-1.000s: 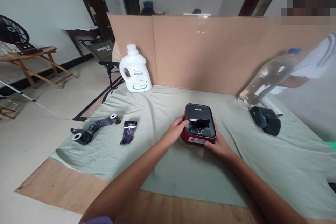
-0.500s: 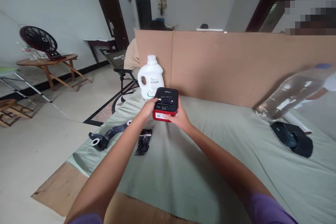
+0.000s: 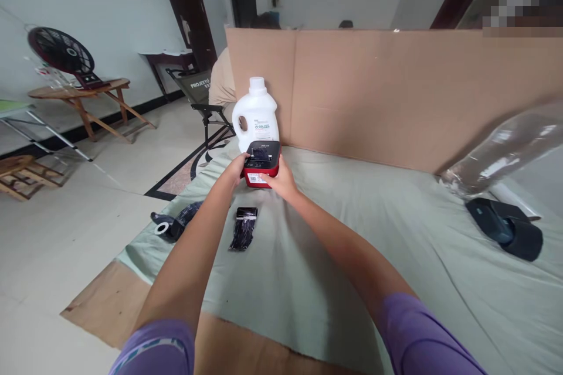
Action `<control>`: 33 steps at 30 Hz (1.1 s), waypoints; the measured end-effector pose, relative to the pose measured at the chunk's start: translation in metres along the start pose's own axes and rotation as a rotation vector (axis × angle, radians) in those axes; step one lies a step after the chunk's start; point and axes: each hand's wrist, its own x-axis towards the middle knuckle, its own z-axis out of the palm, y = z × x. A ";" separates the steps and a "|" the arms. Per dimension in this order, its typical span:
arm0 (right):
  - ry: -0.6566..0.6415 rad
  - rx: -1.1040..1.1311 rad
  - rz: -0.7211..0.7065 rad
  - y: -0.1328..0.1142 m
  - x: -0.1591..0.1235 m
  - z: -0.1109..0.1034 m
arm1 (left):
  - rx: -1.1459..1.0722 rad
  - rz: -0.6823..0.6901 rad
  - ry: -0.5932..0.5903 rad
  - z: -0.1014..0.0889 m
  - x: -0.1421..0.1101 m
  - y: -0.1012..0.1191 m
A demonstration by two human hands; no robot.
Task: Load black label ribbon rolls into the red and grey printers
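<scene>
While the left hand [image 3: 237, 167] grips one side of the red-and-black device [image 3: 263, 165], the right hand [image 3: 282, 179] clasps the other; the white jug [image 3: 257, 117] stands just behind it.

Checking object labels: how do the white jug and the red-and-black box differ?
The white jug is tall with a loop handle; the red-and-black box is low with rounded corners.
The jug is out of the hands; the box is held between left hand and right hand.
Both carry printing.
</scene>
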 end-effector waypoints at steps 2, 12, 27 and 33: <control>-0.039 0.059 0.025 0.004 -0.006 -0.005 | 0.084 0.082 0.073 0.005 -0.004 0.000; 0.240 -0.575 0.065 0.065 -0.121 -0.296 | 0.956 1.017 -0.182 -0.004 -0.102 -0.027; 0.619 -0.752 0.927 0.105 -0.200 -0.518 | 1.358 0.905 -1.213 0.068 -0.224 -0.137; 0.451 -0.713 0.869 0.058 -0.187 -0.416 | 1.355 0.932 -1.193 0.068 -0.224 -0.141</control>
